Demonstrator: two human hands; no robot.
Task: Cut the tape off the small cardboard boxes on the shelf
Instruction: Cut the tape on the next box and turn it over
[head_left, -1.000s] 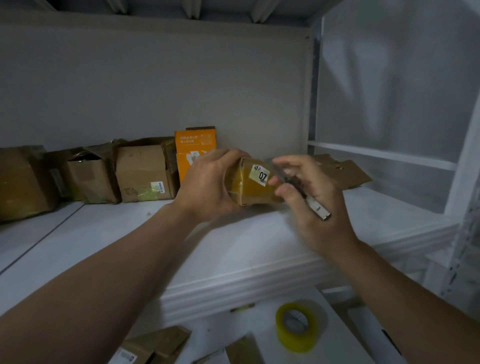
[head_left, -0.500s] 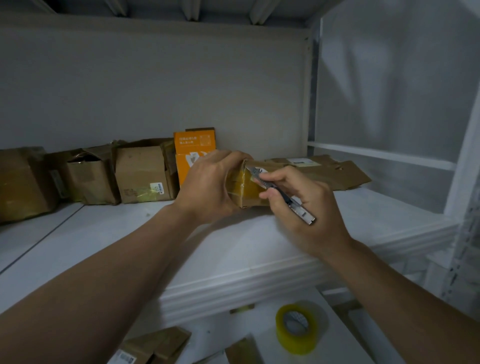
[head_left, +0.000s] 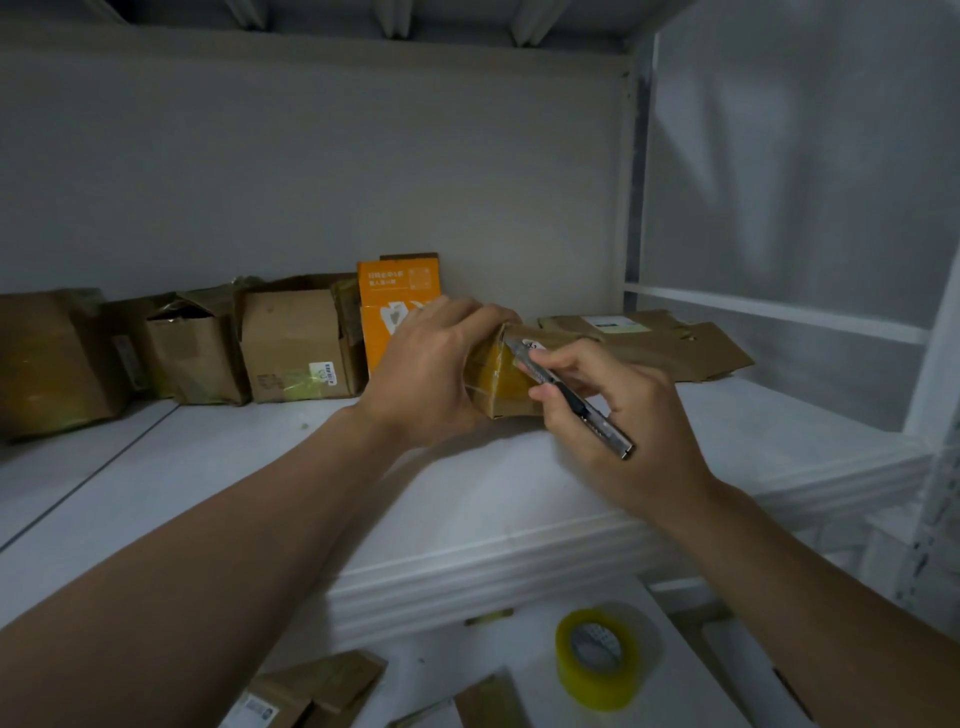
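Head view: the right hand (head_left: 623, 415), grip clamped on the knife (head_left: 597, 421), has slid left onto the label (head_left: 532, 344); left hand (head_left: 426, 374) clamps the yellow-taped box (head_left: 493, 371).

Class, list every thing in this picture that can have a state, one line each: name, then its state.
Small box: taped, gripped by the left hand.
Knife: held by the right hand, tip at the small box's top edge.
Crumpled box: open on top.
Orange box: upright.
Flat cardboard: lying on the shelf.
Tape roll: loose, below the shelf.
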